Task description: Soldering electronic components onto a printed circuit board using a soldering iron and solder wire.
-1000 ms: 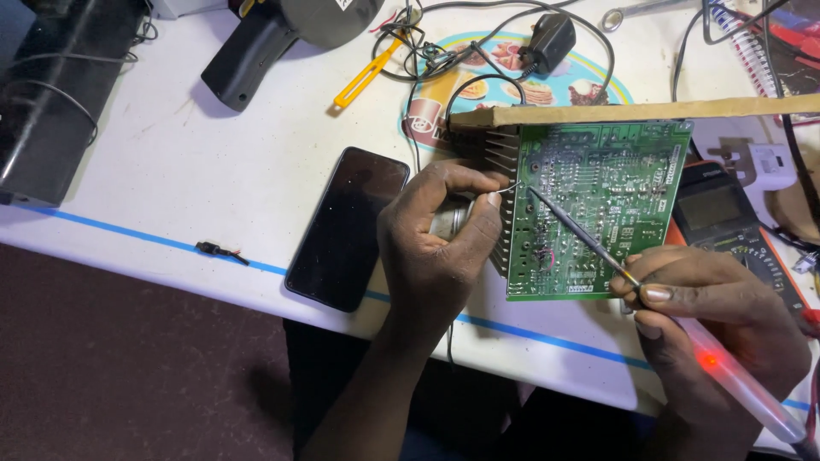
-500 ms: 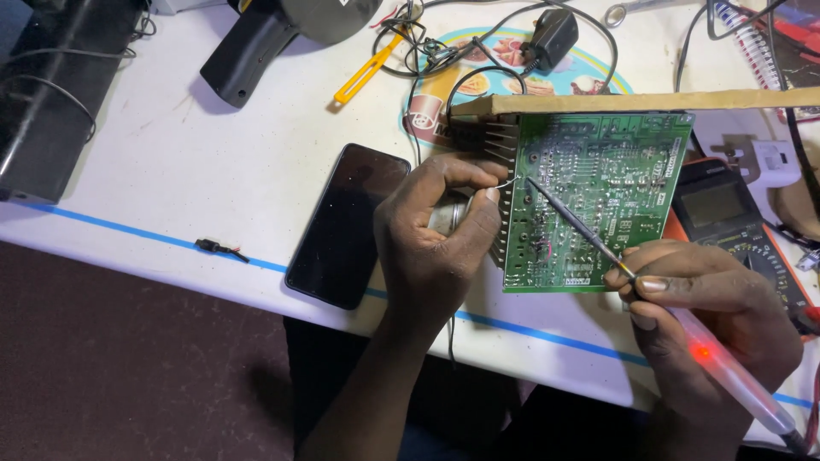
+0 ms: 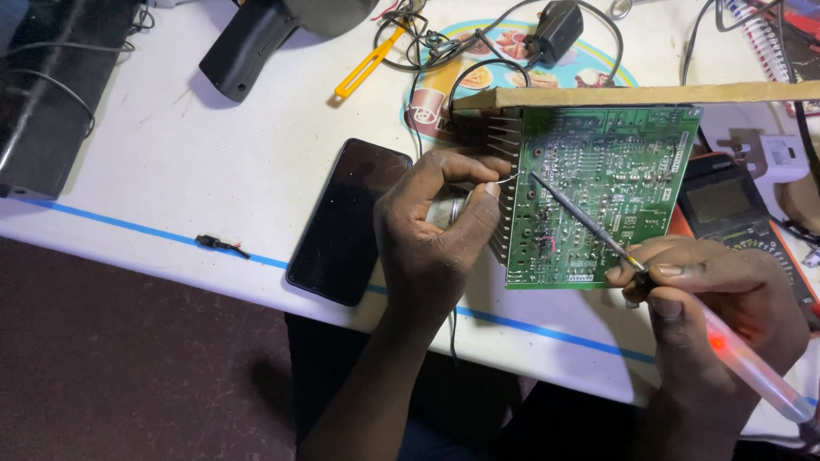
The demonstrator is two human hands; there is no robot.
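Note:
A green circuit board (image 3: 615,183) stands tilted on the white table (image 3: 213,171), with a black finned heat sink (image 3: 504,162) along its left edge. My left hand (image 3: 436,239) pinches a thin solder wire (image 3: 511,177) and cups its small spool, the wire's end touching the board near its upper left. My right hand (image 3: 709,299) grips a soldering iron (image 3: 649,273) with a translucent handle lit red; its thin tip meets the wire on the board.
A black phone (image 3: 346,222) lies face up left of my left hand. A multimeter (image 3: 735,213) sits right of the board, a wooden strip (image 3: 649,94) above it. Cables, a yellow tool (image 3: 367,64), a black adapter (image 3: 555,26) and a dark tool (image 3: 256,43) lie behind.
The iron tip has slid up and left along the board toward the solder wire. My left hand keeps the wire at the same spot.

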